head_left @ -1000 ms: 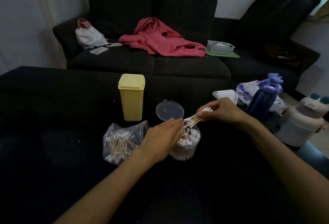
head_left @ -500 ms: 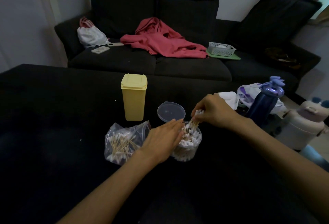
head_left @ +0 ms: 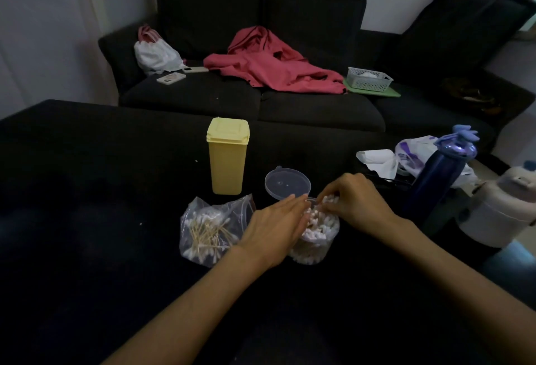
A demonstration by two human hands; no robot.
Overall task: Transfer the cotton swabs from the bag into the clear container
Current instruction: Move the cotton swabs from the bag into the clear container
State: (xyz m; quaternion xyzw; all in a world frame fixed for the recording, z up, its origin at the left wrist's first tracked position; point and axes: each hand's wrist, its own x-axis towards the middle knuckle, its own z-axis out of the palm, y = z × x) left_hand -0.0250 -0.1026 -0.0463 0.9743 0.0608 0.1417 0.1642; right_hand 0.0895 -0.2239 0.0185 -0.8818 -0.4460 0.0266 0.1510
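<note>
Now the right hand (head_left: 358, 205) has lowered, seemingly pressing swabs (head_left: 319, 224) into the container (head_left: 316, 251).

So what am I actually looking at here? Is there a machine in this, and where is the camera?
No machine: these are a person's two bare arms, filmed by a camera worn on the head, looking forward and down. On the dark table stand a clear container full of cotton swabs, its lid lying behind it, a plastic bag with more swabs, and a yellow box. The right hand pinches a bunch of swabs at the container's mouth. The left hand rests against the container's side, fingers straight.
</note>
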